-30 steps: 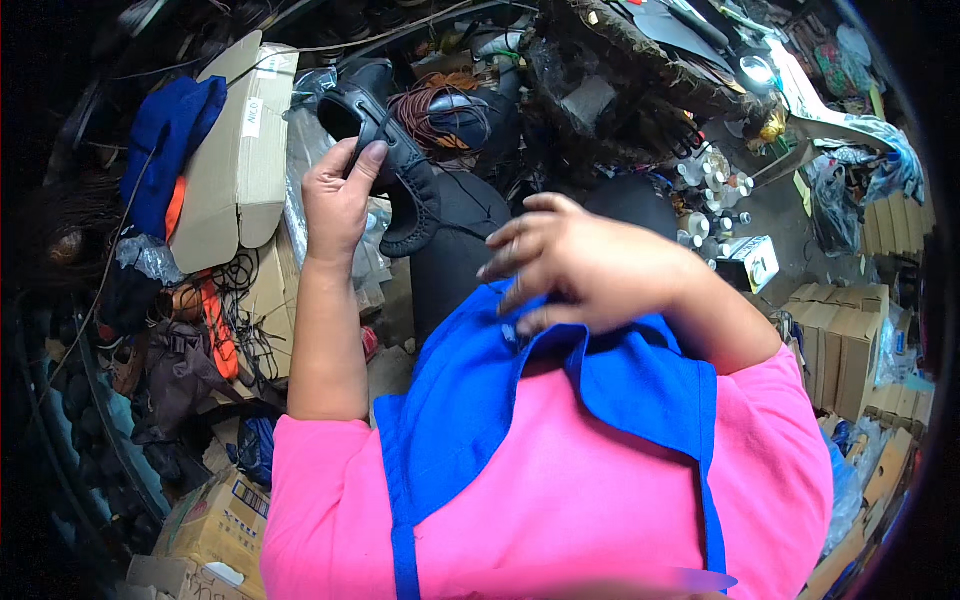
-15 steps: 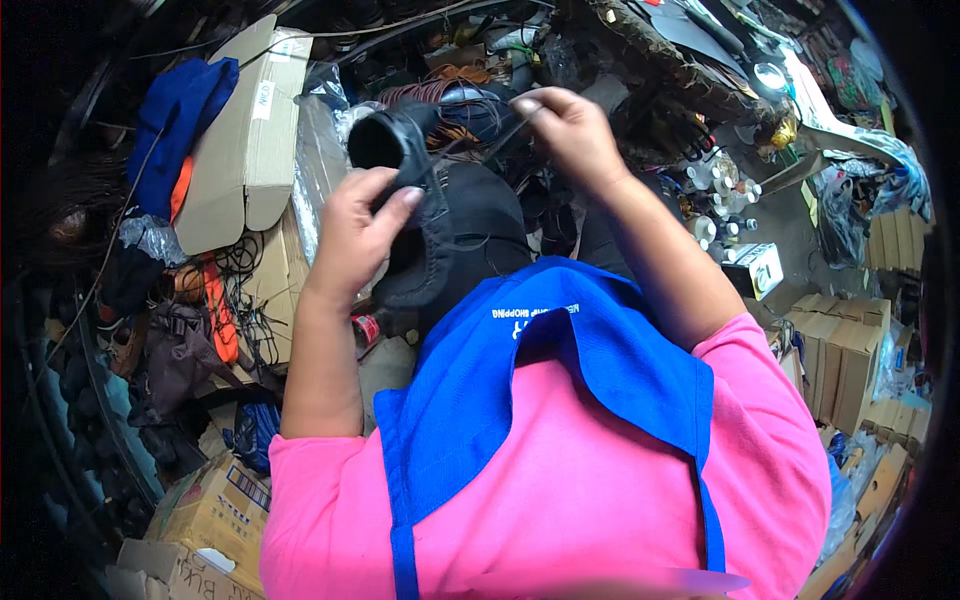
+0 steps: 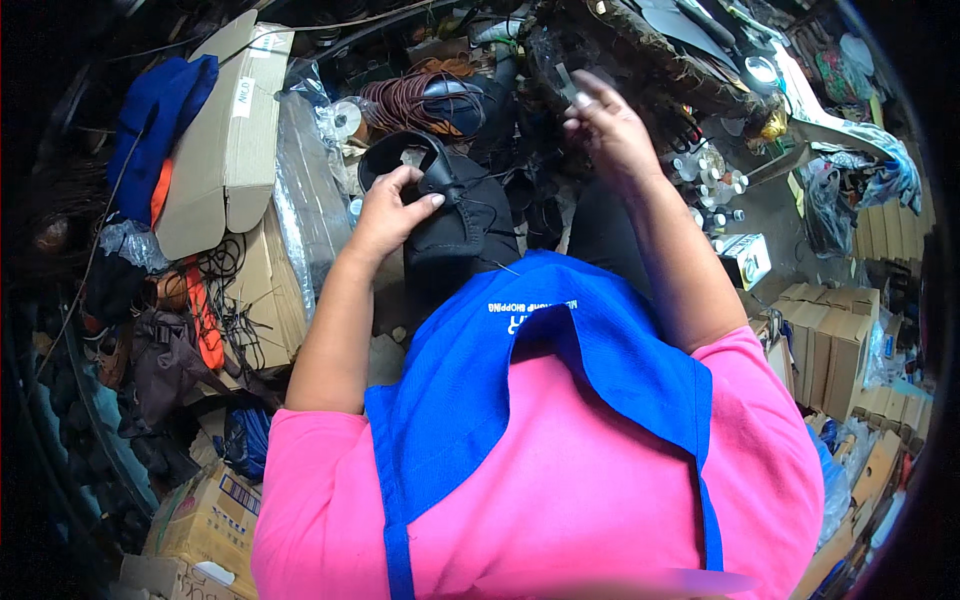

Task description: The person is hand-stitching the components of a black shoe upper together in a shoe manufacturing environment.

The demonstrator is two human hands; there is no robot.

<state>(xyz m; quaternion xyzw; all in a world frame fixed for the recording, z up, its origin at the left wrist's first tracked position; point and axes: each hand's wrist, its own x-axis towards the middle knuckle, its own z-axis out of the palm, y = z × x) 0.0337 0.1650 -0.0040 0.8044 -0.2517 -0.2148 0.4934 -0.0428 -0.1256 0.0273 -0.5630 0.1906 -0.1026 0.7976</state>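
Note:
A black lace-up shoe [image 3: 455, 228] rests over my dark-trousered left thigh, its round opening toward the far left. My left hand [image 3: 392, 210] grips it by the side near the opening, thumb on top and fingers partly hidden. Loose black laces [image 3: 478, 190] trail from its front toward my apron. Apart from the shoe, to the right, my right hand [image 3: 612, 128] is raised with its fingers bent together. A narrow pale strip [image 3: 566, 84] shows by its fingertips; whether the hand holds it is unclear.
Beyond the shoe lies a bundle of brown cord [image 3: 405, 102] beside a dark rounded object [image 3: 450, 105]. An opened cardboard box [image 3: 222, 150] and clear plastic [image 3: 308, 190] stand at left. Several small bottles [image 3: 712, 180] and a white box [image 3: 745, 262] are at right, with stacked cardboard [image 3: 828, 335] nearer.
The shoe has turned and come down onto my thigh, with my left hand shifting slightly right. My right hand has moved right and a little nearer, away from the shoe.

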